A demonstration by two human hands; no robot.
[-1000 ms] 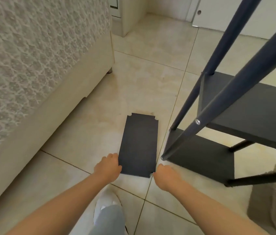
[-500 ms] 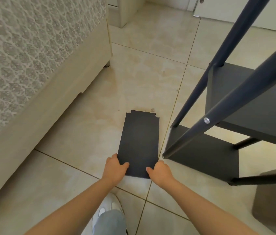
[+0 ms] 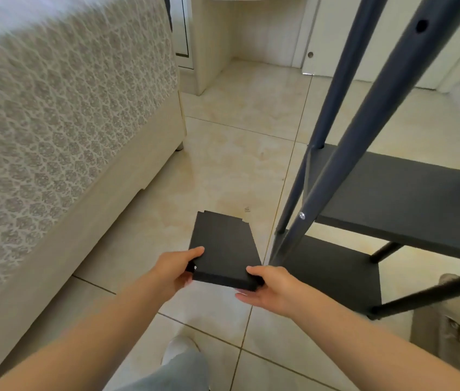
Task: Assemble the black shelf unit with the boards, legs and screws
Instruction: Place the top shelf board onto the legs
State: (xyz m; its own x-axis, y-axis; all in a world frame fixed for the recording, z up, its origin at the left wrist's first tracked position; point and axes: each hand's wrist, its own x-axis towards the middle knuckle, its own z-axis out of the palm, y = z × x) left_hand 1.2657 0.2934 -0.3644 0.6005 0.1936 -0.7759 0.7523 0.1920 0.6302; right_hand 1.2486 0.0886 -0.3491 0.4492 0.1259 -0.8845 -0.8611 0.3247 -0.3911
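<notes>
The left hand (image 3: 172,273) and right hand (image 3: 274,289) each grip a near corner of the black board (image 3: 223,246), thumbs on top; its long axis points away from the person, above the tiled floor (image 3: 223,165). The half-built shelf unit (image 3: 392,198) stands rightward, nearer the right hand.

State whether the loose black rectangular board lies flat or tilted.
Tilted: left hand and right hand hold the black board, near edge raised.

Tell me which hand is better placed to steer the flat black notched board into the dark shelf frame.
Right, probably. The right hand grips the flat black board's near corner beside the frame's dark metal legs; the left hand holds the corner toward the patterned bed.
</notes>
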